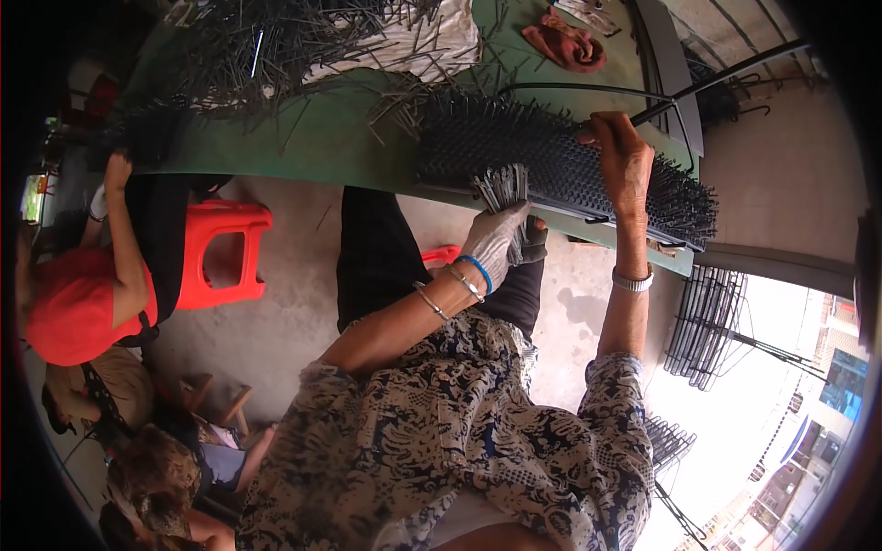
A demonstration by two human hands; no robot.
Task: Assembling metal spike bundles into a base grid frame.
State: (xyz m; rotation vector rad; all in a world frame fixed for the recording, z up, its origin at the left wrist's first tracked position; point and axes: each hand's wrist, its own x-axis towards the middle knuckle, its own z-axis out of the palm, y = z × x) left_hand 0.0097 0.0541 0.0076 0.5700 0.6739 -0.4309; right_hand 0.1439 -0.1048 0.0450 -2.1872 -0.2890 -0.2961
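My left hand, in a pale knit glove with the fingertips bare, is closed round a bundle of thin grey metal rods. The rods stick out above the fist and some show below it. In front lies a long dark block packed with rows of short upright pins, along the table's near edge. My right hand is bare and reaches over the block's right part. Its fingers are pinched together at the pins; what they hold, if anything, is too small to make out.
A heap of loose dark rods lies on white cloth on the green table. A reddish rag is at the back. A black metal frame leans over the block. Left are a red stool and other people; wire racks stand right.
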